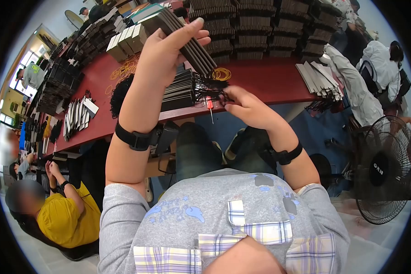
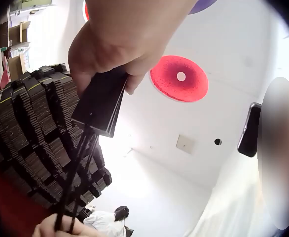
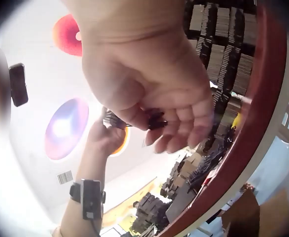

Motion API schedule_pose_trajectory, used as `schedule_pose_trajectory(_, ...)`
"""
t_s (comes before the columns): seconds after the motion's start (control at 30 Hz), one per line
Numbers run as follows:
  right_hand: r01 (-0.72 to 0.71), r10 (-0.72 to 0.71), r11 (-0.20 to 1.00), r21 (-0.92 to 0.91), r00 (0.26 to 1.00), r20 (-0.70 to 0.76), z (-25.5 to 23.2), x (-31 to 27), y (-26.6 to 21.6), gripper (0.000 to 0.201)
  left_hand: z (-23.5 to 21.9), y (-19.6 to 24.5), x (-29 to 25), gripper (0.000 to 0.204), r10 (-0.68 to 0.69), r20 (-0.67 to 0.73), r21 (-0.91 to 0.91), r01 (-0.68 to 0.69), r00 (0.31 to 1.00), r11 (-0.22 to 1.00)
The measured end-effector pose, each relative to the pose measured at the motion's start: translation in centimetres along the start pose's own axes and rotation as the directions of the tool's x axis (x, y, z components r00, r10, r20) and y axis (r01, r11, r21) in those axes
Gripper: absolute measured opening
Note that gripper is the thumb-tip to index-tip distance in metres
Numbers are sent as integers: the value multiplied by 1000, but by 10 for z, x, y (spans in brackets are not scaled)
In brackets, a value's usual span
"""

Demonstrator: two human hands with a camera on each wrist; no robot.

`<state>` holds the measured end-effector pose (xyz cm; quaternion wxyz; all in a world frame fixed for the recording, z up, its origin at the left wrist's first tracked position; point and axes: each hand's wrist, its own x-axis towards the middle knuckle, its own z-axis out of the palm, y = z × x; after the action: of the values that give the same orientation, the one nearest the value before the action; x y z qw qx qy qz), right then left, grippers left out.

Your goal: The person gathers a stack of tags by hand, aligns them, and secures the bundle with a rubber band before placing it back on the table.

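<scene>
My left hand (image 1: 162,55) grips a small stack of dark flat tags (image 1: 187,43), raised and tilted above the table. Black cords (image 2: 78,173) run from the end of that stack to my right hand (image 1: 249,107). In the right wrist view, the right hand's curled fingers pinch the black cord ends (image 3: 157,121). Beneath the left hand, a row of similar dark tags (image 1: 178,91) lies at the table edge, its cords bunched to the right. A tool with a red handle (image 1: 209,103) and thin metal shaft sticks out over the edge beside the right hand.
Yellow rubber bands (image 1: 221,74) lie behind the cords. Tall stacks of dark tags (image 1: 251,27) line the back of the red table (image 1: 269,75). White strips (image 1: 317,77) lie to the right, and a fan (image 1: 381,169) stands there. A person in yellow (image 1: 66,214) sits at left.
</scene>
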<state>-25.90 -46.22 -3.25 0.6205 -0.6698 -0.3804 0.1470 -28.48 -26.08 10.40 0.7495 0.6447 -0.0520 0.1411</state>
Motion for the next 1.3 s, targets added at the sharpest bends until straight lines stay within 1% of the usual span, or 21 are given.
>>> schedule_pose_trajectory(0.03, 120, -122, 992, -37, 990, -64, 6, 5, -1, 41, 2, -1, -3, 31, 12, -4, 9, -12, 1000, 1000)
schedule_pose_trajectory(0.13, 318, -277, 944, 89, 910, -308, 29, 27, -34, 55, 8, -9, -11, 31, 30, -53, -12, -31, 998, 999)
schedule_pose_trajectory(0.23, 54, 6, 949, 310, 982, -190, 46, 44, -55, 61, -2, -23, -17, 35, 29, -154, -100, -45, 988, 994)
schedule_pose_trajectory(0.3, 114, -95, 991, 68, 967, -235, 58, 53, -42, 47, -18, -30, -27, 38, -109, -252, -284, 34, 962, 958)
schedule_pose_trajectory(0.33, 107, -131, 987, -121, 967, -217, 61, 50, -44, 43, -29, -39, -35, 37, -186, -278, -371, 74, 942, 926)
schedule_pose_trajectory(0.4, 143, -224, 888, -436, 965, -139, 68, 48, -39, 31, -48, -56, -53, 34, -330, -333, -529, 115, 883, 841)
schedule_pose_trajectory(0.47, 183, -233, 823, -537, 972, -26, 70, 47, -22, 32, -84, -81, -71, 34, -392, -382, -584, 110, 837, 804)
schedule_pose_trajectory(0.53, 201, -227, 745, -636, 973, 41, 70, 45, -6, 31, -123, -97, -90, 31, -225, -438, -480, -15, 870, 877)
schedule_pose_trajectory(0.57, 188, -186, 745, -640, 980, 71, 70, 46, 0, 31, -129, -101, -101, 31, -228, -626, -370, -27, 746, 929)
schedule_pose_trajectory(0.63, 158, -104, 743, -650, 987, 121, 72, 50, 8, 32, -151, -112, -117, 32, 58, -656, 1, -75, 753, 997)
schedule_pose_trajectory(0.67, 108, -45, 721, -684, 993, 109, 75, 51, 12, 32, -153, -117, -125, 34, 288, -548, 346, -100, 785, 933)
schedule_pose_trajectory(0.7, 58, 13, 694, -717, 996, 93, 78, 51, 16, 32, -149, -116, -131, 36, 465, -365, 644, -142, 807, 751)
schedule_pose_trajectory(0.73, 8, 70, 663, -749, 995, 73, 81, 52, 19, 33, -143, -110, -134, 39, 567, -130, 857, -195, 814, 477)
schedule_pose_trajectory(0.77, -4, 63, 669, -743, 997, 52, 82, 53, 20, 34, -133, -105, -131, 50, 570, 128, 903, -333, 811, 270)
schedule_pose_trajectory(0.8, -16, 58, 676, -737, 998, 32, 84, 53, 21, 35, -127, -109, -131, 55, 450, 228, 919, -344, 863, 194)
schedule_pose_trajectory(0.93, -66, 86, 664, -745, 996, -12, 90, 53, 15, 39, -116, -124, -117, 60, 323, 276, 948, -312, 905, 66)
schedule_pose_trajectory(1.03, -107, 99, 596, -796, 993, -60, 91, 51, -6, 44, -117, -131, -107, 62, 226, 281, 950, -304, 933, 74)
schedule_pose_trajectory(1.07, 4, -94, 537, -843, 994, -55, 86, 53, -7, 48, -117, -132, -104, 61, 220, 285, 949, -308, 933, 76)
schedule_pose_trajectory(1.17, 220, -356, 471, -854, 933, 44, 62, 93, -5, 45, -116, -131, -105, 59, 209, 275, 952, -297, 938, 77)
schedule_pose_trajectory(1.2, 273, -401, 486, -831, 914, 66, 57, 112, 7, 39, -116, -131, -105, 59, 213, 272, 953, -292, 939, 73)
schedule_pose_trajectory(1.3, 110, -120, 472, -875, 991, 60, 63, 153, 32, 34, -114, -127, -107, 60, 228, 260, 957, -281, 938, 67)
